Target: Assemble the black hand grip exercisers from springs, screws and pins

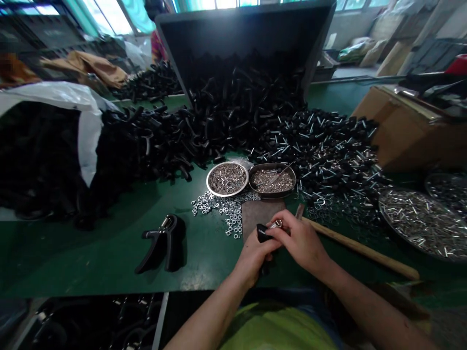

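Near the table's front edge, my left hand (255,250) is wrapped round a black plastic part (261,233). My right hand (297,238) pinches a small metal spring (276,224) against the top of that part. Just beyond my hands lies a flat grey metal plate (255,214) on the green table (207,253). To the left, a black clamp (170,243) with a spring at its top lies by itself. A hammer with a wooden handle (365,248) lies right of my hands, its head partly hidden behind my right fingers.
Small metal rings (233,223) lie before a round dish (209,182) and an oval dish (272,195) of small metal parts. Heaps of black parts (226,116) spill from a tipped grey bin (241,34). A cardboard box (397,126) and large pin tray (394,233) are at the right.
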`<state>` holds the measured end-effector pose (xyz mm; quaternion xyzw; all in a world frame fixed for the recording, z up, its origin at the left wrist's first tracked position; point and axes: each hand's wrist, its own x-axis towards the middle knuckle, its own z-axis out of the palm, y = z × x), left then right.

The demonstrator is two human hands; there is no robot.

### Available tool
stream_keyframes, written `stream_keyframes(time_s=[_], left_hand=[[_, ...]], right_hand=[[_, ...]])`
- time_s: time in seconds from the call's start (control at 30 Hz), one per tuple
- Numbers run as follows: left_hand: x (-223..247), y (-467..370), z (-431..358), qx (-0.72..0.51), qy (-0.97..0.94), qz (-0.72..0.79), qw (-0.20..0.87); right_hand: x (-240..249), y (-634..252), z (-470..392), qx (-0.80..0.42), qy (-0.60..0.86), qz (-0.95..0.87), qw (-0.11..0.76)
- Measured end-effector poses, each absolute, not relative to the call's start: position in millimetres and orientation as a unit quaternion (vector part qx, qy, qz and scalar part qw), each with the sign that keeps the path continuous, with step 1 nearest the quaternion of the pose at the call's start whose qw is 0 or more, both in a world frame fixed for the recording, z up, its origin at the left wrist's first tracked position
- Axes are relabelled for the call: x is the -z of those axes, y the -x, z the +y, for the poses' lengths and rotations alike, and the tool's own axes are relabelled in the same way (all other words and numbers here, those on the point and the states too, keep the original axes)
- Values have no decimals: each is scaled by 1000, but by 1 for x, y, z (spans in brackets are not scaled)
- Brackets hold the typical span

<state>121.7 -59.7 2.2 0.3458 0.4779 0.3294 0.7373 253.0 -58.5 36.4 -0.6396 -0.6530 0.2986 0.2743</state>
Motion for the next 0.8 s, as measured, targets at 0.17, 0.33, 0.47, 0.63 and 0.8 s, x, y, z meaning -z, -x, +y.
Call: stream_keyframes(time_s=[0.17, 0.33, 0.47, 0.63, 0.8], left_hand=[[-8, -120, -65, -278, -479, 523, 648], [-4, -112, -80, -221, -360, 431, 797], [2, -103, -80, -255, -275, 405, 834], [3, -95, -67, -316, -303, 440, 784], [5, -100, -57, -337, -269, 436, 790]], right_hand=[[-18, -258, -52, -350, 626, -629, 300], [4, -307, -12, -248, 656, -682, 208], [14, -348, 21, -143, 703, -670, 189], [11, -347, 23, -133, 686, -688, 194], [-15, -299, -18, -399, 553, -656, 323]])
